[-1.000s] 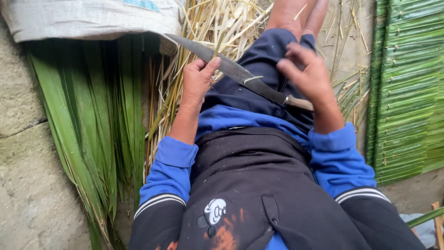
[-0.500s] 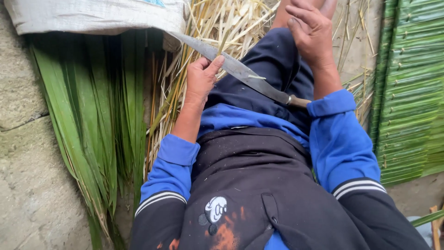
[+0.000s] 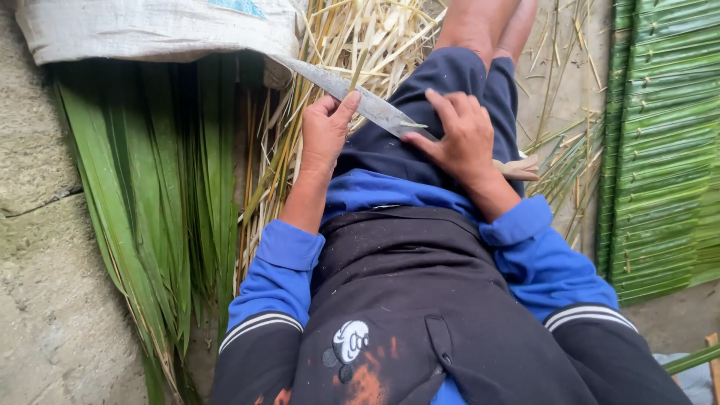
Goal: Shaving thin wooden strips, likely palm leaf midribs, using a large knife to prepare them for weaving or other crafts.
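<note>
head view: a long grey metal knife blade [image 3: 352, 94] lies across the lap on dark blue shorts [image 3: 457, 82], its long axis running from far left to near right; the tip points far left, under the edge of a white woven sack [image 3: 150, 30], and the pale wooden handle [image 3: 517, 169] sticks out near right, past the wrist; the left hand [image 3: 324, 135] rests on the left thigh with its fingers [image 3: 346, 105] curled loosely together, the thumb touching the blade's near edge; the right hand [image 3: 461, 139] lies flat over the blade's middle, its fingers spread and pressed down on the metal and cloth, pinching nothing; a thin straw-coloured sliver [image 3: 412, 124] sits on the blade just beside the right forefinger; left of the lap a bundle of long green leaves [image 3: 142, 195] fans out on the floor, dry yellow stalks [image 3: 360, 37] lie on the far side, and a stack of flat green woven strips [image 3: 664, 142] stands at the right; in my judgement, steadying the blade well means keeping the palm on the flat, fingertips off the sharp edge, and the tip aimed away from the body
</note>
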